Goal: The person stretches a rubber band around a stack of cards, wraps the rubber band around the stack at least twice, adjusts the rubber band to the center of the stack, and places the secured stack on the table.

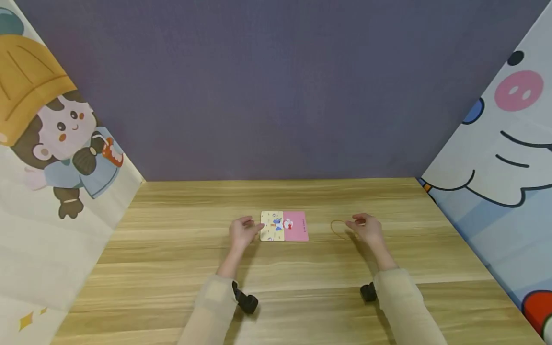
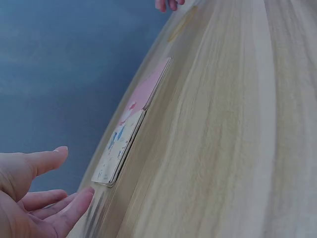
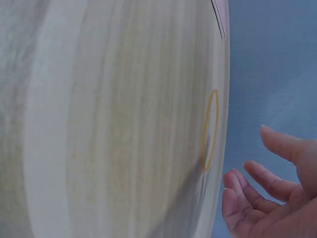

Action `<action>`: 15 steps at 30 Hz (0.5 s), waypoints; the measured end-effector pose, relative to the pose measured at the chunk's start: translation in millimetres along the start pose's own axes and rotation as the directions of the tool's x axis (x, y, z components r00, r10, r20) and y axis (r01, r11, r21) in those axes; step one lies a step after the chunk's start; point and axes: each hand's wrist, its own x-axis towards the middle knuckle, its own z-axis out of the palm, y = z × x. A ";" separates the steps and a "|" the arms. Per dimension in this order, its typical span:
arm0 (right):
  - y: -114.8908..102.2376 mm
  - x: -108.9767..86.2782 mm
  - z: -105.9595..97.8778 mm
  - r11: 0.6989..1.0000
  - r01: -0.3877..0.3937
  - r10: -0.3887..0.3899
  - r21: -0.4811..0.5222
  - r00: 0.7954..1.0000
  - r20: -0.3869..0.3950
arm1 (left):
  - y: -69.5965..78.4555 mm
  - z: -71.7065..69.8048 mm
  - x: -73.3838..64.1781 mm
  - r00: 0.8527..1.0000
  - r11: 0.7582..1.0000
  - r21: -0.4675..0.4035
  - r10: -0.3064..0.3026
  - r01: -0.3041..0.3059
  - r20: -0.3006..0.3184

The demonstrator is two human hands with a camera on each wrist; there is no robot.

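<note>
A small notebook (image 1: 295,226) lies flat in the middle of the table, one half cream with little printed figures, the other pink; its layered edge shows in the left wrist view. My left hand (image 1: 243,232) is at its cream end, fingers apart and holding nothing, fingertips close to the corner in the left wrist view. To the right of the notebook is a thin orange rubber band (image 3: 204,134), lying in a loop on the wood. Beside that loop hovers my right hand (image 1: 365,227), its fingers loosely bent with nothing between them in the right wrist view.
The wood-grain table (image 1: 302,273) meets a dark blue-grey panel (image 1: 284,96) along its back edge. Cartoon-printed side panels stand at the left (image 1: 26,249) and right (image 1: 483,201). A black wrist camera (image 1: 247,303) is strapped at the left sleeve, another (image 1: 368,292) at the right.
</note>
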 end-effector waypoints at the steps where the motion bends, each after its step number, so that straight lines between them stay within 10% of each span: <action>1: 0.3 0.4 0.0 1.000 -0.010 0.010 0.011 1.000 0.003 | -0.4 0.9 1.3 1.000 1.000 -0.004 -0.009 0.009 0.002; 15: 9.6 8.7 4.5 0.993 -0.097 0.096 0.062 0.995 0.019 | -1.1 15.6 8.9 0.999 0.984 0.175 -0.013 0.020 -0.039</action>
